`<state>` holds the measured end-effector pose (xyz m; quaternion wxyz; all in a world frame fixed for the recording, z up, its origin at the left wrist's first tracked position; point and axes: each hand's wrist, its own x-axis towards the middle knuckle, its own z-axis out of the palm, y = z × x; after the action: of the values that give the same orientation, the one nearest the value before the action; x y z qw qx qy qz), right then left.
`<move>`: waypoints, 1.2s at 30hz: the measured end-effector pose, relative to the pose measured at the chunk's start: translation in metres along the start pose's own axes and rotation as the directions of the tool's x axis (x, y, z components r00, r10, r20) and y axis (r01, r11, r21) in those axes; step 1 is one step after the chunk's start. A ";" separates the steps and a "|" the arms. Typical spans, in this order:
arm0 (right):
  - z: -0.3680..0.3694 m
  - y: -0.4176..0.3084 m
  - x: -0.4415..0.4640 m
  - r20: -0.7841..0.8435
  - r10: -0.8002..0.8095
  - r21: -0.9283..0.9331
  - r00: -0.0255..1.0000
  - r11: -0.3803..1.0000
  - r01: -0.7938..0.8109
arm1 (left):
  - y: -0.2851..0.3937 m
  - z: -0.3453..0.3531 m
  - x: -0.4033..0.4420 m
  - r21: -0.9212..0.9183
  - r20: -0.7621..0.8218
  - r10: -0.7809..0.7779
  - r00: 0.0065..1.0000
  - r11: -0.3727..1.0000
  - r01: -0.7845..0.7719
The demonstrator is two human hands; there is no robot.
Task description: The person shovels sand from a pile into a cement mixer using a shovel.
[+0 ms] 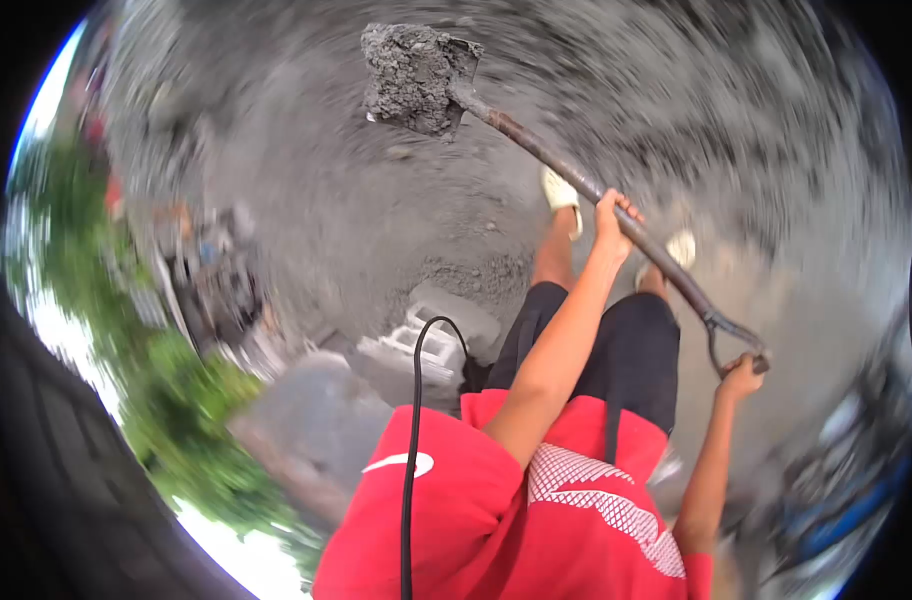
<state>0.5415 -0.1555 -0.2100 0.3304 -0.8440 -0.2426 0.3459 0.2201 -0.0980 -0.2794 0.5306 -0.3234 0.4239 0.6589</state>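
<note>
Grey gritty ground (306,190) here, left hand (612,222) gripping the shovel (536,148) mid-shaft, right hand (743,379) clutching its end handle (739,332), probably to balance that heaped grey mix (408,78).

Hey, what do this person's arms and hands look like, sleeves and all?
The left arm has a short red fabric sleeve with a curved white mark; a thin black cable runs in front of it. Little of the right arm's red fabric sleeve shows. Both forearms are uncovered. The left hand and right hand are without gloves.
</note>
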 end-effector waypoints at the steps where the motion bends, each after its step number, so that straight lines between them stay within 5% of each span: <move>1: 0.032 -0.009 0.003 0.147 -0.119 -0.021 0.982 0.992 0.123 | 0.042 0.007 -0.014 -0.073 0.015 0.121 0.993 0.990 -0.119; 3: 0.107 -0.085 -0.046 0.255 -0.186 0.167 0.949 0.975 0.146 | 0.130 0.017 -0.051 -0.176 0.023 0.336 0.941 0.928 -0.328; 4: 0.141 -0.090 -0.056 0.359 -0.213 0.095 0.909 0.977 0.192 | 0.186 0.023 -0.084 -0.197 0.062 0.490 0.869 0.860 -0.471; 6: 0.202 -0.111 -0.110 0.533 -0.257 0.265 0.806 0.955 0.130 | 0.267 0.012 -0.182 -0.235 0.068 0.732 0.677 0.672 -0.703; 7: 0.202 -0.148 -0.166 0.674 -0.273 0.376 0.686 0.927 0.000 | 0.303 0.007 -0.237 -0.253 0.079 0.823 0.562 0.562 -0.788; 9: 0.189 -0.190 -0.258 0.791 -0.403 0.477 0.461 0.878 -0.051 | 0.358 -0.012 -0.354 -0.512 0.030 0.871 0.491 0.435 -0.740; 11: 0.171 -0.231 -0.333 0.831 -0.515 0.526 0.211 0.851 0.003 | 0.395 -0.047 -0.433 -0.437 0.048 0.982 0.181 0.183 -0.881; 13: 0.136 -0.269 -0.397 0.852 -0.523 0.522 0.006 0.851 -0.055 | 0.415 -0.079 -0.513 -0.409 -0.077 0.996 0.033 -0.001 -0.913; 15: 0.132 -0.276 -0.436 0.564 -0.793 0.826 -0.229 0.537 0.174 | 0.435 -0.134 -0.553 -0.608 -0.073 0.993 -0.091 -0.117 -0.786; 16: 0.123 -0.289 -0.454 0.469 -0.806 0.883 -0.362 0.427 0.193 | 0.437 -0.163 -0.565 -0.588 -0.144 0.984 -0.108 -0.173 -0.790; 17: 0.117 -0.296 -0.471 0.356 -0.795 0.934 -0.491 0.307 0.181 | 0.435 -0.193 -0.570 -0.564 -0.215 0.967 -0.136 -0.236 -0.791; 19: 0.116 -0.290 -0.495 0.187 -0.770 0.979 -0.609 0.196 0.054 | 0.418 -0.245 -0.556 -0.354 -0.093 0.938 -0.335 -0.345 -0.869; 20: 0.115 -0.292 -0.502 0.057 -0.726 0.991 -0.686 0.123 -0.048 | 0.407 -0.262 -0.536 -0.426 -0.303 0.917 -0.257 -0.372 -0.825; 21: 0.114 -0.293 -0.503 -0.061 -0.671 0.989 -0.739 0.060 -0.136 | 0.395 -0.279 -0.524 -0.796 -0.172 0.973 -0.153 -0.229 -0.560; 22: 0.123 -0.282 -0.492 -0.027 -0.632 0.992 -0.774 0.079 -0.098 | 0.396 -0.311 -0.500 -0.761 0.058 0.909 -0.413 -0.228 -0.607; 23: 0.126 -0.275 -0.483 0.060 -0.609 0.990 -0.791 0.137 -0.030 | 0.371 -0.293 -0.494 -0.759 -0.253 0.932 -0.258 -0.357 -0.545; 25: 0.130 -0.264 -0.455 0.244 -0.537 0.964 -0.807 0.229 0.139 | 0.359 -0.282 -0.482 -0.807 -0.294 0.951 -0.098 -0.302 -0.508; 27: 0.150 -0.236 -0.423 0.558 -0.436 0.825 -0.706 0.386 0.413 | 0.353 -0.265 -0.474 -0.783 -0.290 0.957 -0.026 -0.253 -0.568; 29: 0.155 -0.237 -0.422 0.822 0.042 0.357 -0.569 0.740 0.571 | 0.357 -0.260 -0.468 -0.795 -0.210 0.978 0.012 -0.164 -0.584; 31: 0.153 -0.232 -0.422 0.858 0.181 0.102 -0.480 0.857 0.506 | 0.358 -0.283 -0.456 -0.884 -0.009 1.000 0.010 -0.003 -0.468; 33: 0.171 -0.226 -0.409 0.844 0.471 -0.183 -0.255 0.702 0.689 | 0.362 -0.298 -0.444 -0.841 0.089 0.994 0.065 0.110 -0.530; 34: 0.175 -0.214 -0.402 0.843 0.487 -0.303 -0.228 0.780 0.547 | 0.361 -0.292 -0.443 -0.787 0.139 0.975 0.173 0.215 -0.578; 35: 0.177 -0.211 -0.390 0.775 0.546 -0.429 -0.318 0.824 0.371 | 0.365 -0.338 -0.414 -0.582 -0.066 0.960 0.273 0.185 -0.792; 36: 0.179 -0.195 -0.372 0.858 0.453 -0.417 -0.244 0.890 0.186 | 0.365 -0.336 -0.392 -0.465 -0.023 0.945 0.326 0.279 -0.840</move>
<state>0.1340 -0.1935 -0.0076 -0.2102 -0.3152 -0.3719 0.8474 -0.0540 -0.5956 -0.0026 0.0358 -0.0366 0.3157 0.9475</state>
